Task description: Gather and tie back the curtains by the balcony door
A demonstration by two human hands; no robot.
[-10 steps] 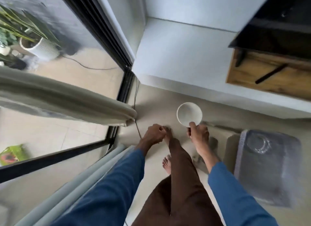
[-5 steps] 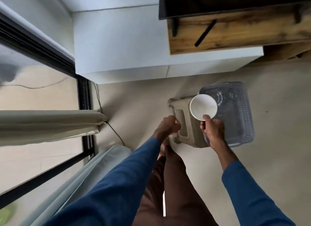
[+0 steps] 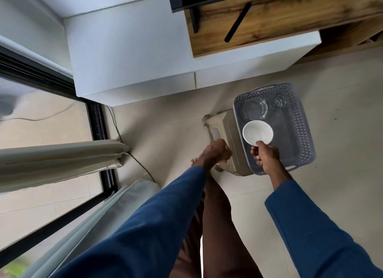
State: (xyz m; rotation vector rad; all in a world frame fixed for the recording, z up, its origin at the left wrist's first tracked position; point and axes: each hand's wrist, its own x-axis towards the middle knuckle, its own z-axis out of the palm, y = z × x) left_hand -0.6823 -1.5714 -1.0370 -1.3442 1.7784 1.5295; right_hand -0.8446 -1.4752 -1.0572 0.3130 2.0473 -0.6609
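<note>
Beige curtain (image 3: 62, 159), white bowl (image 3: 257, 135), grey lattice basket (image 3: 306, 132), blue sleeves (image 3: 145, 226), brown trousers (image 3: 223, 236), wood-grain shelf (image 3: 290, 14)

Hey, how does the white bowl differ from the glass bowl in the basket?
The white bowl is opaque; the glass bowl is clear. The right hand holds the white bowl by its rim; the glass bowl lies in the grey basket, untouched. Both are round.

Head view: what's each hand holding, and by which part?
Right hand pinches the white bowl by its near rim; left hand is fisted, holding nothing visible.
</note>
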